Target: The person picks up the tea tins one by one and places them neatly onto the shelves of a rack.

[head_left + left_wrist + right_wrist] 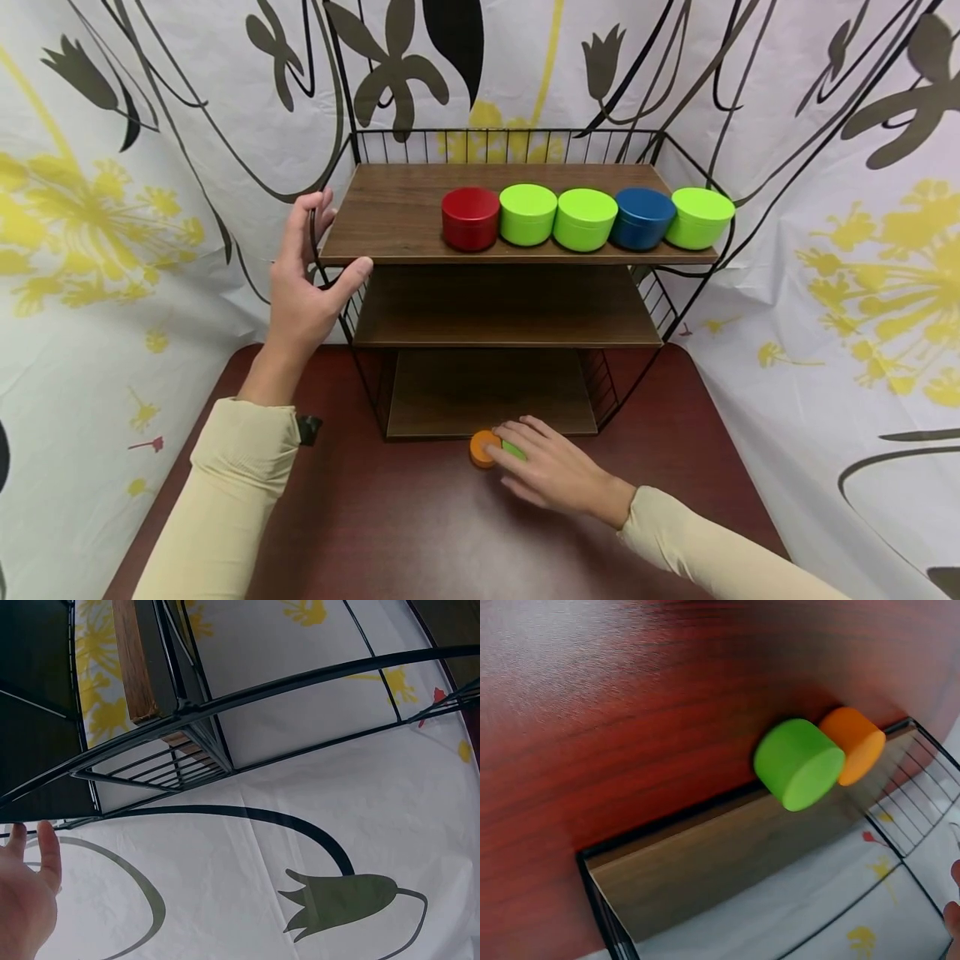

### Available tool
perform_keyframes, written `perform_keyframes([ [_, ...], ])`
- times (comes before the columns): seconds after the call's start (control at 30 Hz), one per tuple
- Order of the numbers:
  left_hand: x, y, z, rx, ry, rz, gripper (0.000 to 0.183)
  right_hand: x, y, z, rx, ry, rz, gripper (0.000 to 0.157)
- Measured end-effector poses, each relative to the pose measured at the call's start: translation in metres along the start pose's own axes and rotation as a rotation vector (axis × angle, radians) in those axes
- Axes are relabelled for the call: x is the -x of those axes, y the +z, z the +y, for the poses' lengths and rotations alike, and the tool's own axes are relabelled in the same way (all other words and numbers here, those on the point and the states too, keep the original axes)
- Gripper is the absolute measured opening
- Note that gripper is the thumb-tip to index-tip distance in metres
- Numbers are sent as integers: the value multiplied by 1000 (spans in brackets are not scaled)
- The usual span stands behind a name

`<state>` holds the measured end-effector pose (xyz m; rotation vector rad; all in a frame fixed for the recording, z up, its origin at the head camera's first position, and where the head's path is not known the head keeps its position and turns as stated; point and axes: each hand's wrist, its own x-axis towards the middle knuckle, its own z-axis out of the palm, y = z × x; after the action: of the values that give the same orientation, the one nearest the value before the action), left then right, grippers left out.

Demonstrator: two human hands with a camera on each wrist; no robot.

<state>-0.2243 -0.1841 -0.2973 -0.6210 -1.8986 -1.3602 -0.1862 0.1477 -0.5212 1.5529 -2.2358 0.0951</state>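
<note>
My left hand [306, 262] grips the left front corner of the wire rack [352, 337], thumb along the top shelf's front edge and fingers behind the side wire. Its fingers show at the edge of the left wrist view, against the dark shelf. My right hand [551, 467], slightly blurred, is low over the table with loosely extended fingers. Under them is a green round container [799, 765], mostly covered in the head view. Beside it stands an orange round container [483, 450], close to the bottom shelf's front edge; the right wrist view shows both upright.
On the top shelf [397, 208], a red container [470, 219], several green ones and a blue container [642, 218] stand in a row toward the right. Beneath are the middle shelf [502, 308] and bottom shelf [487, 392]. Patterned cloth [825, 275] surrounds the dark red table [420, 517].
</note>
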Motion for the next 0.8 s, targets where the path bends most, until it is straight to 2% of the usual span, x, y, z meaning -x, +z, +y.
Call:
perform_keyframes([
  [0.3, 0, 0, -1, 11, 13, 3, 63, 14, 19, -2, -8, 14, -36, 52],
  [0.6, 0, 1, -2, 21, 3, 14, 62, 27, 40, 0, -1, 83, -83, 53],
  [0.8, -1, 1, -3, 18, 48, 1, 63, 33, 53, 2, 1, 136, -105, 52],
])
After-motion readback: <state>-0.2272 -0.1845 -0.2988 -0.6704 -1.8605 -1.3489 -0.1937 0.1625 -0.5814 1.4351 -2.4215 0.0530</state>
